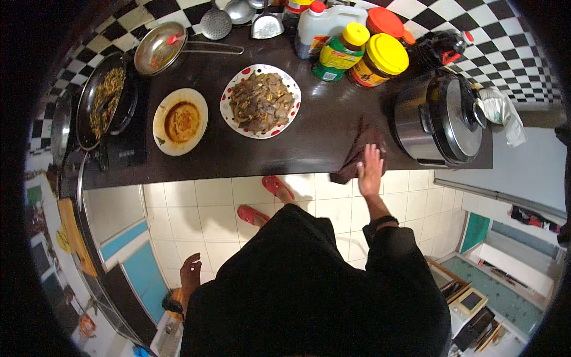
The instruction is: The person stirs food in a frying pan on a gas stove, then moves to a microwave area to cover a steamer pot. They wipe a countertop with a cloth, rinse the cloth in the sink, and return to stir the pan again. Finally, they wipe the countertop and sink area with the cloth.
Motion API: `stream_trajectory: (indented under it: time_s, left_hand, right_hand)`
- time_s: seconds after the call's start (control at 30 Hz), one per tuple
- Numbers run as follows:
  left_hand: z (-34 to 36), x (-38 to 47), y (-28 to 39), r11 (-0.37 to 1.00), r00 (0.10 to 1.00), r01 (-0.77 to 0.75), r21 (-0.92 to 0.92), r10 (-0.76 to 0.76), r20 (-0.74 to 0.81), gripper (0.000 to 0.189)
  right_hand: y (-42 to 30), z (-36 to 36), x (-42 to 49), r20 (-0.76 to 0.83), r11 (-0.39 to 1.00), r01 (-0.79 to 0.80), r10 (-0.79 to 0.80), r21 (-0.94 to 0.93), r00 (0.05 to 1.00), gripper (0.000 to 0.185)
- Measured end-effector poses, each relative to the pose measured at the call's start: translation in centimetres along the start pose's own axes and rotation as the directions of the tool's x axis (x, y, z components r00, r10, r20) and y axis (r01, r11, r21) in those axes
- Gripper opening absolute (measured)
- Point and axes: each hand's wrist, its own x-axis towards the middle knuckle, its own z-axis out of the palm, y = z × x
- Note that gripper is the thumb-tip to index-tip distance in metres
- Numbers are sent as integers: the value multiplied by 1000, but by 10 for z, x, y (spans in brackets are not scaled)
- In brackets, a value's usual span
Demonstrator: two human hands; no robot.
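Note:
My right hand (pixel 371 172) lies flat over a dark brown cloth (pixel 359 154) at the counter's front edge. Its fingers are stretched out, and part of the cloth hangs past the edge. Down at my left side, away from the counter, hangs my left hand (pixel 191 270), loosely curled with nothing visible in it. On the dark counter (pixel 308 147) before me is a dotted white plate (pixel 228 120) heaped with cooked sliced meat (pixel 261 102). Left of it sits a shallow white dish (pixel 199 134) with brown sauce residue.
A pressure cooker (pixel 412 120) stands right of the cloth. Behind are a yellow-lidded jar (pixel 372 71), a green bottle (pixel 332 60) and a plastic jug (pixel 308 33). Leftward are a pan of food (pixel 107 102) on a cooktop (pixel 127 156) and a metal strainer (pixel 151 44). Ladles (pixel 216 24) hang behind.

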Motion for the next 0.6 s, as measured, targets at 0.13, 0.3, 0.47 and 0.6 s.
stream_trajectory:
  time_s: [0.13,0.3,0.47,0.6]
  left_hand:
    - [-18,4,-10,994,1000,22,-103,-23,-7,26]
    - [-27,-14,-52,999,999,22,40,-23,26,27]
    - [1,-21,-51,999,1000,-27,47,27,5,26]
    - [5,7,-14,992,992,-122,-23,122,22,26]
  right_hand:
    - [28,24,65,-176,973,-228,221,-21,959,59]
    - [-11,50,172,-207,980,-172,149,-97,967,56]
    - [-71,57,156,16,990,116,-115,-81,993,55]
    - [-111,35,104,143,949,311,-301,-57,943,57]
